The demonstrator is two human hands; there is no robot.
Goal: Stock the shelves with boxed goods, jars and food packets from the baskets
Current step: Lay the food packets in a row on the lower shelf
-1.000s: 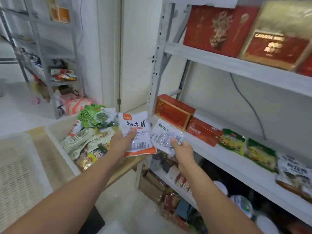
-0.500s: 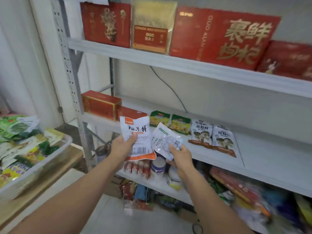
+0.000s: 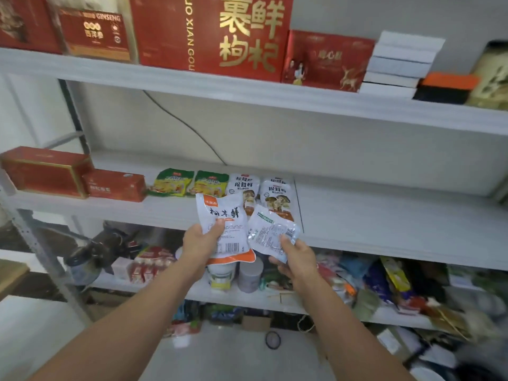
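— What does each hand have?

— The left hand grips a white packet with an orange bottom edge, thumb across its front. Black brush characters and a barcode show on it. The right hand pinches a clear packet by its lower corner, and its fine print is too small to read. Both packets are held up in front of the middle shelf, not lying on it.

— Any writing on the shelves?

— Up top, a ginseng box reads "GINSENG". The big red box carries "UO XIAN GOU" down its side, running off the frame's top, plus large gold characters. On the middle shelf, two mushroom packets read "松茸鲜", beside two green packets with blurred labels.

— What's hard to see?

— The held packets cover the mushroom packets' lower parts. The lower shelf is a blurred jumble. Two jars stand behind the hands, labels unreadable.
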